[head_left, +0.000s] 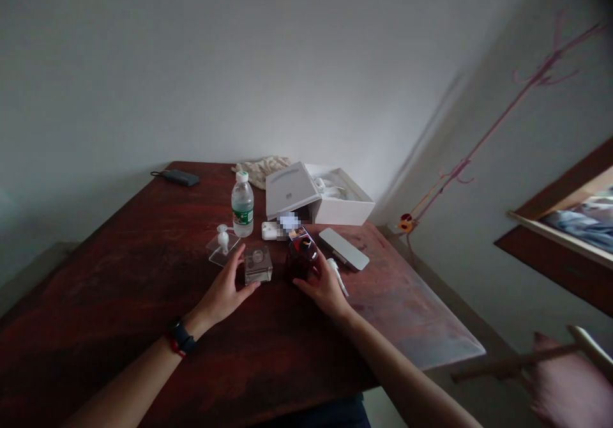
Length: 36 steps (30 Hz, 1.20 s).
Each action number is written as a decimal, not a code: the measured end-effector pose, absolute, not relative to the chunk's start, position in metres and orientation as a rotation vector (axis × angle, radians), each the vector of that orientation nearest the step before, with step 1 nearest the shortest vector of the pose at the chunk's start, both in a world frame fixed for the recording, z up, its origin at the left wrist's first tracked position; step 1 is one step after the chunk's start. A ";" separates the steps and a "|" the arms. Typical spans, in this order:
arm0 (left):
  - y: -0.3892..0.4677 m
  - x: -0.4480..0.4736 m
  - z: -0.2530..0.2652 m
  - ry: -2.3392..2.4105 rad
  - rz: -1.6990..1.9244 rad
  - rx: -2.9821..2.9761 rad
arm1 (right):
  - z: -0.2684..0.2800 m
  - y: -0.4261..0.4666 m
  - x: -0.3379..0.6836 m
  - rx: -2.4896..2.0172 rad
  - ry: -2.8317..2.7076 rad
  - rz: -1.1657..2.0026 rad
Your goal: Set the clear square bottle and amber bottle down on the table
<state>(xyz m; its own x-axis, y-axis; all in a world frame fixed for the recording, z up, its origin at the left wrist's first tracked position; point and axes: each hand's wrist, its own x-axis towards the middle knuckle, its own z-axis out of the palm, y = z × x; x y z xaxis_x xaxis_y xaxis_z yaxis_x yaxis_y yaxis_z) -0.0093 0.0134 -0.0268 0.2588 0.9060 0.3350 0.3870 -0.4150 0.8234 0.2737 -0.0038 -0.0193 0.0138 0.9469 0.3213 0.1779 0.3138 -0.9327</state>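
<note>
My left hand (227, 287) curves round the left side of a small clear square container (258, 267) with a round top, thumb at its front and index finger at its side. Close to its right, a dark red glass bottle (301, 260) stands upright, with my right hand (328, 287) wrapped round its right side and thumb in front. Some of the right fingers are hidden behind the bottle. Behind my left hand, a white vase-shaped piece (223, 239) stands on a clear plate (214, 253). A slim white object (341, 278) lies beside my right hand.
Behind the hands stand a water bottle (242, 206), a white earbud case (269, 230) and a white box (347, 211) with its lid (290, 191) leaning on it. A grey flat case (343, 249) lies right. A cloth (261, 171) and dark pouch (182, 177) lie at the back of the table (143, 275).
</note>
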 end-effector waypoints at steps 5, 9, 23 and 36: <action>0.013 -0.010 -0.023 1.191 1.088 1.931 | -0.023 -0.002 0.273 -1.030 -1.431 0.891; 0.012 -0.010 -0.019 1.193 1.089 1.941 | -0.015 -0.005 0.283 -1.044 -1.487 0.795; 0.009 -0.010 -0.011 1.128 1.069 1.909 | -0.023 -0.006 0.367 -1.378 -1.086 0.421; 0.012 -0.009 -0.020 1.159 1.178 1.917 | -0.014 0.001 0.352 -1.680 -1.441 0.201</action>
<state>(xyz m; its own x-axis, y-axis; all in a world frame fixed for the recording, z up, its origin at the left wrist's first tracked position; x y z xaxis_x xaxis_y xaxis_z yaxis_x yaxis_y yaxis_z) -0.0090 0.0122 -0.0201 0.2246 0.8979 0.3785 0.3641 -0.4376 0.8222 0.3523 0.0009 -0.0136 0.3117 0.8594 0.4053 0.7155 0.0684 -0.6953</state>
